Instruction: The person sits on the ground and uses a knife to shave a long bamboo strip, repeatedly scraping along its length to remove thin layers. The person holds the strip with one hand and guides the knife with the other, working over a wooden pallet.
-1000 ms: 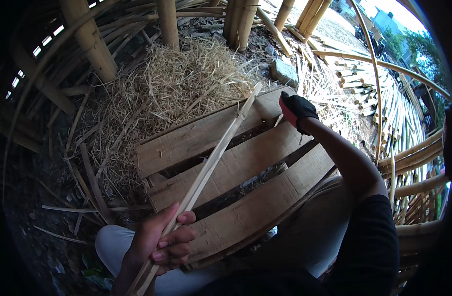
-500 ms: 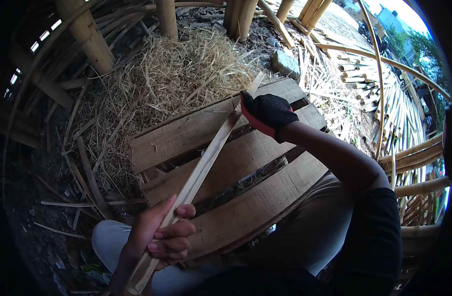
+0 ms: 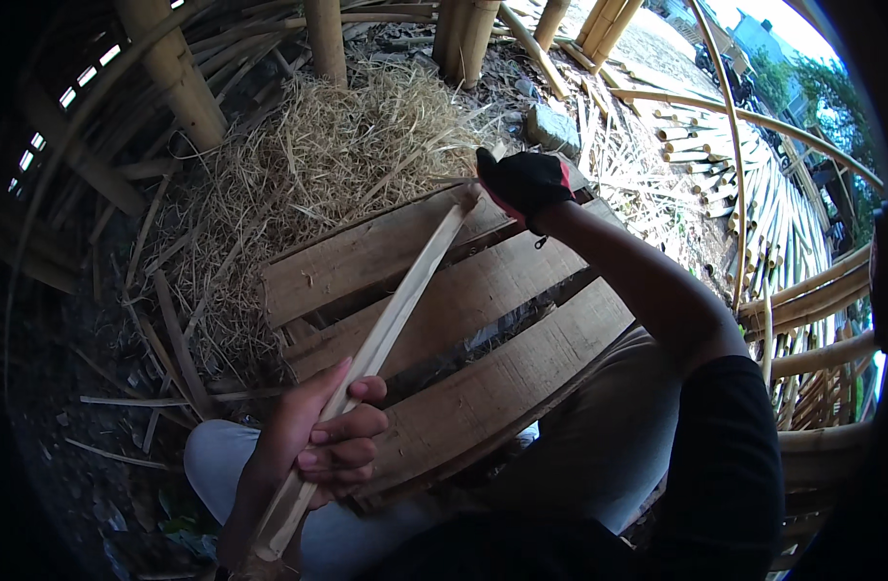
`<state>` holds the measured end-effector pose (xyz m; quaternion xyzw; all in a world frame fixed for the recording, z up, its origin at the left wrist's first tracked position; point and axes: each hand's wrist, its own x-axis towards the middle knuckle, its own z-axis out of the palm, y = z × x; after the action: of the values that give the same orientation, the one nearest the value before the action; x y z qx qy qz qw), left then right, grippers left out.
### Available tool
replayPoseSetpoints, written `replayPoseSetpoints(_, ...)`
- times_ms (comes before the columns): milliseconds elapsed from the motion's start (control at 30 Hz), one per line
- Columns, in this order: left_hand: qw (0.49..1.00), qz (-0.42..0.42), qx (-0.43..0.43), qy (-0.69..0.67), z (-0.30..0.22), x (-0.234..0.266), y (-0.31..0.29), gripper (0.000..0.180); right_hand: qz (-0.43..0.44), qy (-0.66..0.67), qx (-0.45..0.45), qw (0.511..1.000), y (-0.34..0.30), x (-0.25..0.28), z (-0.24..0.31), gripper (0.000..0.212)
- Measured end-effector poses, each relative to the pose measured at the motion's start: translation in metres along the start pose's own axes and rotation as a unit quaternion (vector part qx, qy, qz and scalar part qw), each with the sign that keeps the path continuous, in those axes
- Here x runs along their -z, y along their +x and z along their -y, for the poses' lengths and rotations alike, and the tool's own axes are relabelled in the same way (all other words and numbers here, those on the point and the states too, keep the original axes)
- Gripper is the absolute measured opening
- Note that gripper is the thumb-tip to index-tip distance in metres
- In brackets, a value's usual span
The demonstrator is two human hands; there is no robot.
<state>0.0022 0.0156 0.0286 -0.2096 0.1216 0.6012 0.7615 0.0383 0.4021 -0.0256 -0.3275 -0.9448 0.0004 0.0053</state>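
Bamboo, one long pale strip, is what I have in hand: it runs on a slant across the wooden pallet, its near end below the pallet's lower left corner and its far end at the pallet's top edge. My left hand is closed around the near part, fingers curled over it and thumb along the side, just off that lower left corner. My right hand, in a black glove with a red edge, sits at the far tip by the top edge; it looks clenched, though I cannot tell what it grips (a tool, if any, is hidden by the fist).

To do this stroke well, I judge the strip should stay flat against the planks, the left grip firm so it cannot twist, and the right hand should travel straight along the strip's length, away from my bare fingers.

Beyond the pallet's upper left lies a heap of dry shavings; to its right, stacked bamboo poles.
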Motion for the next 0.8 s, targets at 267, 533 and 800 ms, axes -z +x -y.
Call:
replayPoseSetpoints(267,0.996,-0.020,0.017,0.085,0.007,0.007,0.000,0.031,0.019,0.130,-0.205,0.970,-0.012,0.065,-0.036,0.089)
replayPoseSetpoints(533,0.990,-0.055,-0.003,0.128,0.009,-0.002,0.005,0.030,0.062,0.170,0.219,0.959,-0.042,0.044,-0.014,0.042)
replayPoseSetpoints(800,0.990,-0.067,-0.029,0.124,0.006,0.001,0.001,0.031,-0.022,-0.045,0.300,0.953,-0.084,0.034,0.014,0.027)
